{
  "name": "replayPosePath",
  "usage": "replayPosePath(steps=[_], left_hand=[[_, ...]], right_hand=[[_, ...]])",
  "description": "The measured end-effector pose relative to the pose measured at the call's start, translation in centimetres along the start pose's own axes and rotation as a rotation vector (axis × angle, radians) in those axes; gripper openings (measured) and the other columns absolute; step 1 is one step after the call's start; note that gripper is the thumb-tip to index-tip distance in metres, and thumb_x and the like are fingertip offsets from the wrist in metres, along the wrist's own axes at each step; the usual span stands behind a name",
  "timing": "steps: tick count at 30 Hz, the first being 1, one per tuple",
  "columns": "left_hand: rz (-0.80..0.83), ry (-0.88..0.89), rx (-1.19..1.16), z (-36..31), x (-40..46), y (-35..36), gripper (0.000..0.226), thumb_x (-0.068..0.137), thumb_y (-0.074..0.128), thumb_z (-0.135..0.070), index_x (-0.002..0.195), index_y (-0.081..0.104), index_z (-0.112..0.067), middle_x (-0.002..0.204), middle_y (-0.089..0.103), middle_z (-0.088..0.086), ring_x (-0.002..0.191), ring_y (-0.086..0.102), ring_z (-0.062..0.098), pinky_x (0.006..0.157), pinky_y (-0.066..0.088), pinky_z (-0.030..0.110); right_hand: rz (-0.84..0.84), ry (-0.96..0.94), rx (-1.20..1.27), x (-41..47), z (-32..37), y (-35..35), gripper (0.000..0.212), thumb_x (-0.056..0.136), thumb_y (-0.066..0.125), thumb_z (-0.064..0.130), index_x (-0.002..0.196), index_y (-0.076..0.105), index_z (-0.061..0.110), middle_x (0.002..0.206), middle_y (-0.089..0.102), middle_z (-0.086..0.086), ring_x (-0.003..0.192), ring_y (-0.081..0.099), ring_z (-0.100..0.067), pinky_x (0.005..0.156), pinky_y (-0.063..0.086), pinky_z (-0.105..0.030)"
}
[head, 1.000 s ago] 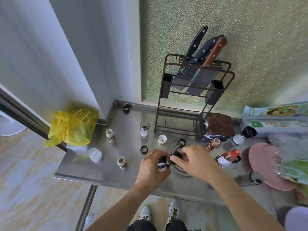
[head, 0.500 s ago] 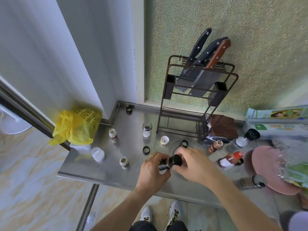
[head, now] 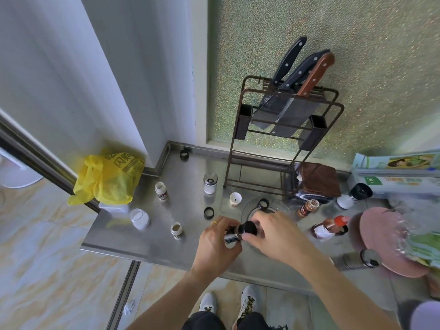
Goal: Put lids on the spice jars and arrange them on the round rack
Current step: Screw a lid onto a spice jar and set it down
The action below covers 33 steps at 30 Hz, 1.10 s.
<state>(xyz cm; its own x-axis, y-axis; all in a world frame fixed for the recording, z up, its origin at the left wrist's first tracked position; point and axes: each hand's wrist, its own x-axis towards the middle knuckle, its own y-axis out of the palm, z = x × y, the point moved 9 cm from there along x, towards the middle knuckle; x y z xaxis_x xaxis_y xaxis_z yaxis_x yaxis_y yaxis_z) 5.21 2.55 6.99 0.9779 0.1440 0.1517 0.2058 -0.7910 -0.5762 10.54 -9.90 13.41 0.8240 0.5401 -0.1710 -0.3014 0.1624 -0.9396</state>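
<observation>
The left hand (head: 215,244) is gripping a small labelled glass spice jar (head: 231,236), lying sideways, mouth pointing toward the right hand (head: 273,234). The right hand's fingers are curling around the round black lid (head: 248,228) at that mouth.

both bare forearms reach up from the bottom of the frame and meet over the steel counter. the left hand (head: 215,244), a ring on one finger, has its fingers curled around a small spice jar (head: 231,236), gripping it tilted toward the other hand. the right hand (head: 276,235) comes in from the right, its wrist bent inward, thumb and fingertips closed on the black lid (head: 248,227) at the jar's mouth. the two hands touch at the fingers.
</observation>
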Motion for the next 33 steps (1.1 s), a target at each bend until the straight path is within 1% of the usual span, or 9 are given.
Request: replayPosePath(steps=[2,5,7,11,14,18,23,31,33], left_hand=[[0.014,0.007,-0.003,0.2,-0.2,0.2,0.034,0.070,0.076,-0.018,0.102,0.066,-0.025,0.096,0.067,-0.015,0.084,0.064,0.002,0.075,0.051,0.020],[0.018,-0.010,0.013,0.6,-0.2,0.3,0.034,0.069,0.075,-0.019,0.101,0.066,-0.027,0.096,0.066,-0.016,0.083,0.063,0.003,0.075,0.049,0.016],[0.024,-0.014,0.016,0.9,-0.4,0.6,0.033,0.069,0.074,-0.019,0.099,0.065,-0.027,0.095,0.066,-0.016,0.081,0.062,0.003,0.073,0.048,0.015],[0.018,-0.027,-0.021,2.0,-0.3,0.8,0.029,0.070,0.071,-0.018,0.098,0.066,-0.025,0.093,0.065,-0.017,0.079,0.062,0.001,0.072,0.047,0.013],[0.024,-0.067,0.020,3.6,0.0,1.6,0.030,0.073,0.075,-0.014,0.099,0.066,-0.023,0.093,0.067,-0.017,0.082,0.064,0.002,0.074,0.052,0.022],[0.082,-0.202,0.055,7.2,0.4,3.5,0.033,0.073,0.070,-0.009,0.102,0.067,-0.023,0.092,0.075,-0.007,0.083,0.071,0.015,0.074,0.057,0.033],[0.108,-0.296,0.152,9.6,1.0,5.8,0.032,0.073,0.054,-0.013,0.102,0.069,-0.014,0.087,0.073,0.007,0.079,0.068,0.031,0.066,0.053,0.037],[0.190,-0.364,0.198,12.8,0.4,8.8,0.028,0.080,0.062,-0.009,0.106,0.064,-0.019,0.094,0.072,0.001,0.085,0.068,0.026,0.073,0.052,0.034],[0.210,-0.349,0.204,12.9,0.3,8.9,0.036,0.079,0.063,-0.007,0.112,0.064,-0.019,0.097,0.073,0.002,0.087,0.069,0.026,0.074,0.052,0.034]], right_hand=[[-0.033,0.040,-0.020,0.1,-0.4,0.0,0.049,0.086,0.056,0.065,0.102,0.065,0.019,0.087,0.071,0.003,0.083,0.065,-0.017,0.071,0.051,-0.032],[0.029,-0.028,0.054,0.0,0.2,1.1,0.047,0.084,0.071,0.041,0.126,0.053,0.031,0.110,0.063,0.007,0.101,0.062,-0.016,0.080,0.048,-0.029],[0.036,-0.020,0.077,0.0,0.2,1.9,0.037,0.085,0.071,0.031,0.119,0.056,0.029,0.110,0.062,0.009,0.103,0.061,-0.015,0.086,0.049,-0.029],[-0.005,0.068,0.085,0.5,0.1,3.1,0.037,0.086,0.069,0.049,0.112,0.063,0.023,0.103,0.068,0.007,0.095,0.063,-0.014,0.085,0.051,-0.030],[-0.038,0.093,0.077,1.3,0.4,4.5,0.036,0.086,0.069,0.049,0.106,0.063,0.019,0.098,0.068,0.003,0.090,0.064,-0.016,0.078,0.050,-0.028],[-0.046,0.172,0.096,3.0,0.0,7.7,0.039,0.086,0.072,0.047,0.108,0.064,0.016,0.102,0.067,0.000,0.095,0.065,-0.019,0.081,0.050,-0.029],[0.012,0.222,0.049,5.0,-0.8,12.4,0.036,0.090,0.067,0.041,0.114,0.060,0.015,0.112,0.064,-0.003,0.105,0.064,-0.023,0.086,0.049,-0.033],[0.053,0.254,0.091,5.6,-2.6,16.4,0.038,0.091,0.067,0.040,0.119,0.056,0.017,0.115,0.064,-0.002,0.108,0.064,-0.021,0.086,0.050,-0.030],[0.060,0.237,0.106,5.6,-2.6,16.7,0.042,0.091,0.066,0.042,0.123,0.054,0.018,0.118,0.063,-0.002,0.110,0.063,-0.021,0.088,0.050,-0.030]])
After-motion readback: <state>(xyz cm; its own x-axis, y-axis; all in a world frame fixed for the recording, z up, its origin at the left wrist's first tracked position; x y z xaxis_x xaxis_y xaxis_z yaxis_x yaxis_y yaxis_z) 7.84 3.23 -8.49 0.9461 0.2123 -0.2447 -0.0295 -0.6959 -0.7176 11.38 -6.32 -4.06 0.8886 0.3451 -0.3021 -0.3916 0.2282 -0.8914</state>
